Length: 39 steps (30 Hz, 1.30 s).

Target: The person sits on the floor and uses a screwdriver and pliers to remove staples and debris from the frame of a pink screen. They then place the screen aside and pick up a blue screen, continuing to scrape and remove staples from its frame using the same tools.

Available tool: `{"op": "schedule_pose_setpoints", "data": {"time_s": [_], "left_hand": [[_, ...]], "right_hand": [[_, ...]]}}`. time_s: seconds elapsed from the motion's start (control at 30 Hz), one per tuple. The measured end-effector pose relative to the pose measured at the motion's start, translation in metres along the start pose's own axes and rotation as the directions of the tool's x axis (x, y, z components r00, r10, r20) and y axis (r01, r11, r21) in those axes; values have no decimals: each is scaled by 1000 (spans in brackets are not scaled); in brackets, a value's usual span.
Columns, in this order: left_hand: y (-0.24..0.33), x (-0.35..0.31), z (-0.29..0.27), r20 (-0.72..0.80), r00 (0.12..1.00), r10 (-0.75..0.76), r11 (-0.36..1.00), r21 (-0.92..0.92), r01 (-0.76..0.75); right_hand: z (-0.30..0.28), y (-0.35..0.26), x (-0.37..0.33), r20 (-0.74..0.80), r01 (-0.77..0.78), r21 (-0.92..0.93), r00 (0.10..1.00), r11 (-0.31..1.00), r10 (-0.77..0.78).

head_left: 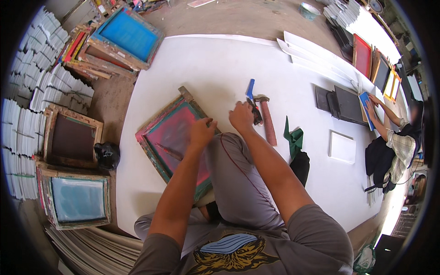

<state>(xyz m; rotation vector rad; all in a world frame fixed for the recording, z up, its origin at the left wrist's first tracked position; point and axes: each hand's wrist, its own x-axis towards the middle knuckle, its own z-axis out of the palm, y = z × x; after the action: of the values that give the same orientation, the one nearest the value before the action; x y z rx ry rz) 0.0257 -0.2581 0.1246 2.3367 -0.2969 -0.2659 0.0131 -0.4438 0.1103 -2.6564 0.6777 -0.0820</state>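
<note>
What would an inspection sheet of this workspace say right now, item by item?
Surface: broad white work surface, bearing the items below.
Job's things: pink-mesh frame, slender red tool lying over its mesh; hammer, blue-handled tool and dark pliers grouped near centre.
Clutter: green cloth, white stack, dark panels.
Left hand: above the frame, fingers curled; grip unclear.
Right hand: beside the pliers; contact unclear.
Cables: nothing seen on the surface.
Surroundings: stacked white sheets and blue-mesh frame leftward; co-worker rightward.

rough wooden screen frame [158, 116], smooth white worktop [206, 62], glossy black plastic bag [107, 156], matt green cloth [295, 139]
</note>
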Motion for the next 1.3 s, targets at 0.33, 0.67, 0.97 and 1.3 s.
{"op": "schedule_pose_setpoints", "data": {"time_s": [0.33,0.67,0.97,1.3], "left_hand": [[-19,9,14,41,997,-60,995,-82,63],[-103,-54,-43,-152,976,-154,987,13,158],[-216,-117,-98,-507,835,-213,976,-80,200],[-248,-123,-77,-541,804,-245,958,-9,286]], "right_hand": [[46,104,32,10,-37,-304,999,952,42],[29,73,36,300,-149,-73,940,986,164],[-1,-45,17,646,-439,628,754,642,-116],[81,-197,-49,882,-534,467,230,705,-411]]}}
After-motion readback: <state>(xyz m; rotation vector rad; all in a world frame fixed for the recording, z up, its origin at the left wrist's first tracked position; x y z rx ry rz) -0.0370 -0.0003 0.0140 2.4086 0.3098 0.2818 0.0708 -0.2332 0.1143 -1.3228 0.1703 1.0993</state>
